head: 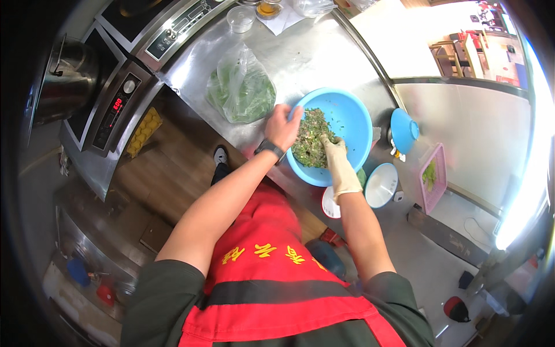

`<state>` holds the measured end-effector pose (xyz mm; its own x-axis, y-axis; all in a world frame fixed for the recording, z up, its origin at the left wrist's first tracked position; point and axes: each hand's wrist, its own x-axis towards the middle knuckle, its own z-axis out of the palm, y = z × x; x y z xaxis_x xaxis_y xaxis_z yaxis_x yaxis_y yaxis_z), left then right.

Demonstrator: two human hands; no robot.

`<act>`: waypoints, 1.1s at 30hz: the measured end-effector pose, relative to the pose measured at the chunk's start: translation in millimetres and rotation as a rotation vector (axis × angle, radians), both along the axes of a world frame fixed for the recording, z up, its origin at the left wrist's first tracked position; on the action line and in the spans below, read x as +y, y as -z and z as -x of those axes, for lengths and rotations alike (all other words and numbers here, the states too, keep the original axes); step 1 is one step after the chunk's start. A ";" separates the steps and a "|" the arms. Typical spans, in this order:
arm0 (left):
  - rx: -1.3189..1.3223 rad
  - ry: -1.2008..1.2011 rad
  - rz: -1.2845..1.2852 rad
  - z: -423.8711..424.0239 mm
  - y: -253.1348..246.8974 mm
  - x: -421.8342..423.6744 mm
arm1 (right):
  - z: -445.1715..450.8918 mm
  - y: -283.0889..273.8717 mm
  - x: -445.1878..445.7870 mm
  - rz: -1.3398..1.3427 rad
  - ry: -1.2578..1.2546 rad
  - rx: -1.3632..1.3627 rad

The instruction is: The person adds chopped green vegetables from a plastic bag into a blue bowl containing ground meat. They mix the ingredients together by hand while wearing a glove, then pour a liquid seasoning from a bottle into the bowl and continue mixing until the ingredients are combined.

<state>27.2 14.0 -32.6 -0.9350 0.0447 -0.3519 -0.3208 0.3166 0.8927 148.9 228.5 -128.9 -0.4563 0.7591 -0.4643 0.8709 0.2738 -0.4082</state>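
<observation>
A light blue plastic basin (357, 130) stands on the stainless steel counter before me. Chopped greens mixed with what looks like minced meat (312, 134) fill its left half, with loose green bits on the bare wall. My left hand (284, 126), bare and with a dark band at the wrist, grips the basin's left rim. In a pale rubber glove, my right hand (334, 149) presses its fingers into the mixture; its fingertips are partly hidden there. Left of the basin sits a clear plastic bag of leafy greens (243, 91).
Induction cookers (117, 104) with a steel pot (67, 80) are at the left. A clear tub (241, 19) and a small jar (269, 8) stand at the counter's far end. Bowls (381, 185), a blue basin (403, 130) and a pink basket (433, 178) are at the right.
</observation>
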 end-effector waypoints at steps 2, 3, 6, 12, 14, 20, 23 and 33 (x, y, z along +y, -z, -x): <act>-0.033 0.080 0.156 17.1 5.1 12.4 | 30.8 -28.5 -33.4 -0.203 -0.063 -0.039; 0.060 0.032 0.140 17.0 10.9 14.1 | 36.7 -31.8 -30.8 -0.126 -0.047 -0.026; -0.020 -0.029 0.024 7.2 16.3 11.1 | 44.9 -35.0 -35.1 -0.041 -0.069 0.078; 0.005 -0.155 0.023 0.6 12.9 5.6 | 30.8 -115.4 -97.7 -0.162 -0.605 0.247; 0.033 -0.165 0.031 -6.1 15.0 7.2 | 19.3 -99.3 -99.4 -0.288 -0.814 0.187; -0.024 -0.171 0.021 -3.5 8.0 9.8 | 80.7 -77.1 -85.7 -0.206 -0.852 -0.114; 0.037 -0.145 0.070 -8.3 15.8 8.2 | 76.3 -78.3 -74.4 -0.160 -0.858 -0.035; 0.067 -0.146 0.029 -5.0 13.1 7.3 | 126.7 -82.6 -71.1 0.344 -0.382 0.293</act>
